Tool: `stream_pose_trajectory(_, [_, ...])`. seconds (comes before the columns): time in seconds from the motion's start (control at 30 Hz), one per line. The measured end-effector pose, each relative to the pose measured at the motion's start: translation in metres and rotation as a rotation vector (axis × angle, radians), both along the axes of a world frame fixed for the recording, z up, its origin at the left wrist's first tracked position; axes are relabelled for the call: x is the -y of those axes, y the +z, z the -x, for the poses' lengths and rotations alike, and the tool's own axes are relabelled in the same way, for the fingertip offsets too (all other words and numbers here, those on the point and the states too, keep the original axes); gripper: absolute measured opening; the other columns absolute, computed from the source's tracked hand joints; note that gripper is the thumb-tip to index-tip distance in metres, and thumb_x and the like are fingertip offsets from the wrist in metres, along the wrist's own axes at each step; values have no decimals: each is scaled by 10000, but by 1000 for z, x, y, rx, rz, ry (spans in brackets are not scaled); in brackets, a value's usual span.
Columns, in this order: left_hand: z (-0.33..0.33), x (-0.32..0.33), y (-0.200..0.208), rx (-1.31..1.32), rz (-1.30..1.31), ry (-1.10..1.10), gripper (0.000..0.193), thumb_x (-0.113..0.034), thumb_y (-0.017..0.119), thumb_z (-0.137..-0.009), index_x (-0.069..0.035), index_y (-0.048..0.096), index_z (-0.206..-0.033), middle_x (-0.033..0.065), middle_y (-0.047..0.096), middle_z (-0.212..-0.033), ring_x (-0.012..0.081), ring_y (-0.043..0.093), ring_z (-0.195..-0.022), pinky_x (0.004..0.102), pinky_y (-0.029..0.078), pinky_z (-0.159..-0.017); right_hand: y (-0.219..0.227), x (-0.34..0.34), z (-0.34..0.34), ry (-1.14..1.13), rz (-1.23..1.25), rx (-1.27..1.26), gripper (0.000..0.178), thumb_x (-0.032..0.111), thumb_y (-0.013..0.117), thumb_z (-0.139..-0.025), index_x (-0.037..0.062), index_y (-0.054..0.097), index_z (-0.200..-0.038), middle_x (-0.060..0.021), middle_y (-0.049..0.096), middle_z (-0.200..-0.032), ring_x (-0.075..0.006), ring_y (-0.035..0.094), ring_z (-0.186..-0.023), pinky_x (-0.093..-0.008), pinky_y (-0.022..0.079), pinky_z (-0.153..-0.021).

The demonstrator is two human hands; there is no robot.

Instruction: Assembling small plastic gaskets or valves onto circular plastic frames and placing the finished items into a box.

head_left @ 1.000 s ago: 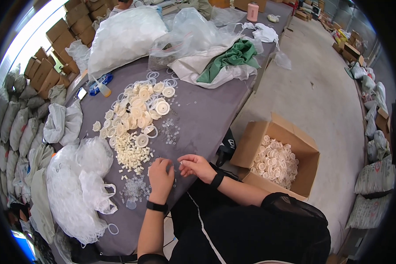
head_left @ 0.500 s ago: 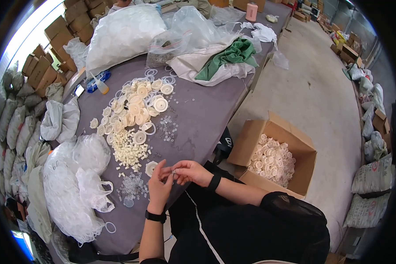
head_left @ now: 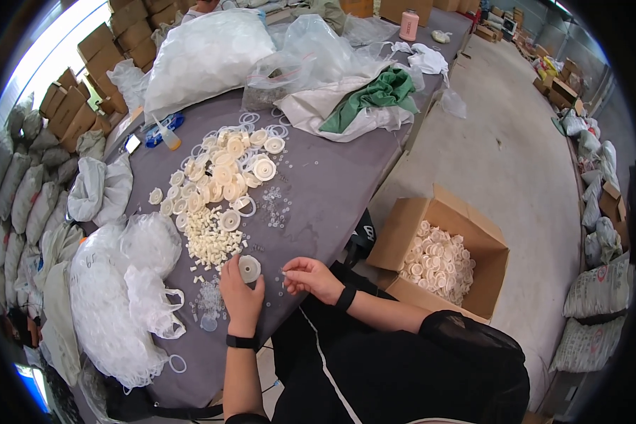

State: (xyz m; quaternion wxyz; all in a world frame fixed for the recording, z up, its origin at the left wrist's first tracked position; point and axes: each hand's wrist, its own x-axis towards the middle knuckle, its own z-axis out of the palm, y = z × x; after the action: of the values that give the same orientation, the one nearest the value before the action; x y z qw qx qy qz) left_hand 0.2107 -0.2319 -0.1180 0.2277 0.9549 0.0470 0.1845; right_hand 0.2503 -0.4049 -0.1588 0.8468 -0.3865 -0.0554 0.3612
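Observation:
A cream, round plastic disc with a hub (head_left: 249, 268) lies at the table's near edge. My left hand (head_left: 242, 297) has its fingers along the disc's left side and its thumb at the lower right, gripping the rim. To its right, my right hand (head_left: 312, 280) pinches a tiny clear piece (head_left: 285, 273) between thumb and forefinger; its exact kind is too small to make out. Beyond my left hand lie a heap of small cream plastic plugs (head_left: 212, 239) and a pile of larger cream discs (head_left: 222, 173). Small clear parts (head_left: 209, 300) are scattered beside my left wrist.
An open cardboard box (head_left: 473, 205) of similar cream parts stands right of the table. Clear bags of rings (head_left: 113, 311) lie at the left. A large white bag (head_left: 208, 60) and a green cloth (head_left: 371, 99) sit at the back, near a squeeze bottle (head_left: 168, 136).
My hands, together at a tiny part before, have come apart. The left has moved left onto the cream disc; the right stays near its place, still pinching.

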Motion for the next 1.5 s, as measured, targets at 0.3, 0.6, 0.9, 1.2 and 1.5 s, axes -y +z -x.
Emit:
stream_pose_trajectory(0.3, [14,27,22,-43,436,-190,584,-24,650,-648,-10,400,-1176,112,444,-1099,195,495,-974,267,420,-779,23,1,-5,56,-7,136,182,113,549,-833,19,533,-988,-73,603,-820,-128,594,-689,-237,503,-624])
stream_pose_trajectory(0.6, [16,25,12,-187,1265,-291,386,40,557,-758,27,439,-1126,114,536,-1054,154,535,-954,253,434,-805,15,1,-2,55,41,145,162,97,542,-833,9,537,-970,-83,608,-807,-147,608,-688,-239,500,-636])
stream_pose_trajectory(0.9, [18,27,2,-46,1285,-104,276,53,537,-776,61,484,-1046,127,571,-986,161,566,-915,246,439,-818,14,1,0,22,84,164,168,95,537,-835,3,530,-974,-89,602,-811,-157,614,-696,-246,507,-621])
stream_pose_trajectory(1.2, [22,28,7,-58,1270,-103,266,57,547,-765,57,490,-1025,128,573,-973,158,573,-899,243,455,-783,12,-3,3,-39,230,294,213,74,568,-814,6,509,-1007,-72,593,-857,-130,596,-748,-220,489,-635])
stream_pose_trajectory(1.5, [29,32,18,-58,1341,-87,270,63,554,-757,52,495,-1021,127,580,-959,158,579,-879,238,464,-756,18,2,2,-77,166,320,320,60,599,-789,7,455,-1070,-56,528,-1037,-111,520,-952,-254,430,-823])
